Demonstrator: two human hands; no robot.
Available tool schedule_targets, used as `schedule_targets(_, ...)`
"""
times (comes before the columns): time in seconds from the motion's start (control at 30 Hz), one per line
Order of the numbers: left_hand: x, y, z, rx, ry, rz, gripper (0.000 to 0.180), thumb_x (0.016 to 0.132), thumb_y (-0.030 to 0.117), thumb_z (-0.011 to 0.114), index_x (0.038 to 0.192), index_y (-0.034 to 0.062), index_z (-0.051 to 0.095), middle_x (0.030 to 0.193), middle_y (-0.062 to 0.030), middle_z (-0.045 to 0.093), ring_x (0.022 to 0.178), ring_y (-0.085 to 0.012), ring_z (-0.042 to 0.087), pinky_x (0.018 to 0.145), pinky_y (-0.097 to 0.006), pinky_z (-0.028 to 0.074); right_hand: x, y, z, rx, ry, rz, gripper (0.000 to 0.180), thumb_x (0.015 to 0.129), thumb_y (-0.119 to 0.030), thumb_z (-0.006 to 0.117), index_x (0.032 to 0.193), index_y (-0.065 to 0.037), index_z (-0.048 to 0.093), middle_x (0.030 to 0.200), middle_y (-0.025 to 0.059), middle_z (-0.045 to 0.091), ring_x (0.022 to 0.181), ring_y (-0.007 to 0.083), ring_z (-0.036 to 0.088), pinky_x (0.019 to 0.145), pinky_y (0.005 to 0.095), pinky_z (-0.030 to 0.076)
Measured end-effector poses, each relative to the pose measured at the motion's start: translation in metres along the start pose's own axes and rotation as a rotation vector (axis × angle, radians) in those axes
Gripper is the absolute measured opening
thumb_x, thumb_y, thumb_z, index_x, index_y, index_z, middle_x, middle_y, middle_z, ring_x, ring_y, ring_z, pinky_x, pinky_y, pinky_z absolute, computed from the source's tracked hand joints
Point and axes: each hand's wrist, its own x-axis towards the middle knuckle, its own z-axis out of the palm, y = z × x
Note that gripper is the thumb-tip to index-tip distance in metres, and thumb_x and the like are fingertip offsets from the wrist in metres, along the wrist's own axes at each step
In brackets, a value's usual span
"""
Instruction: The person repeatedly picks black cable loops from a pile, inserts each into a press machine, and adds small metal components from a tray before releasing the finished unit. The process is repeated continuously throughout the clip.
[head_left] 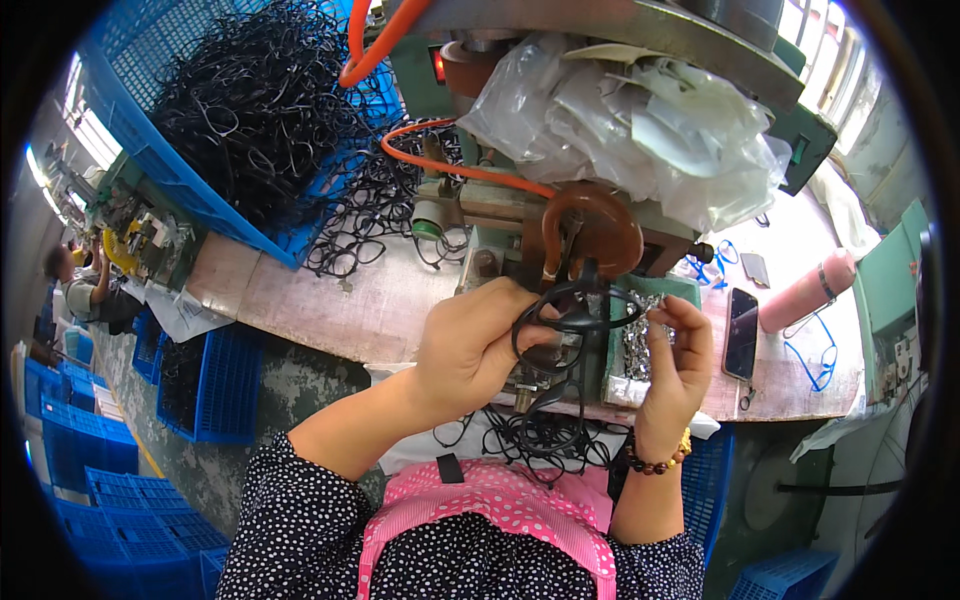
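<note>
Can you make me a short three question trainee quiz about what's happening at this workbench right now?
1. True or false: the left hand grips a black eyeglass frame.
2. What lies right of the dark phone? A) pink bottle B) red mug C) hammer
3. What fills the blue crate at upper left?

Key: 1 true. 2 A, the pink bottle. 3 A heap of black frames.
</note>
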Motion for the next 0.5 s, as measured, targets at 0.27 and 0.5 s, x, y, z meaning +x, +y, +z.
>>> schedule_targets(0.27, -0.005, -0.003, -0.001, 0.115, 0.007, 0.138, 0.019, 0.083, 0.009, 0.073, 0.098, -0.0007, 0.065, 0.084, -0.0144, 0.065, 0.07, -0.0333, 0.063, 0.059, -0.038, 0.049, 0.001, 0.003, -0.031, 0.004, 0.112, -0.057, 0.028, 0.094, 0.006, 0.058, 0.122, 0.002, 0.057, 0.113, 0.0073, 0.061, 0.104, 0.0133, 0.057, 0.095, 0.0264, 0.043)
schedule_targets(0.5, -0.005, -0.012, 0.001, 0.229, -0.006, 0.297, 0.031, 0.073, 0.005, 0.078, 0.1, 0.0019, 0.064, 0.084, -0.0152, 0.066, 0.07, -0.0329, 0.064, 0.056, -0.039, 0.05, -0.003, 0.028, -0.066, -0.355, 0.292, -0.351, 0.025, 0.096, 0.006, 0.056, 0.121, 0.002, 0.057, 0.11, 0.0078, 0.061, 0.106, 0.0141, 0.056, 0.095, 0.028, 0.044)
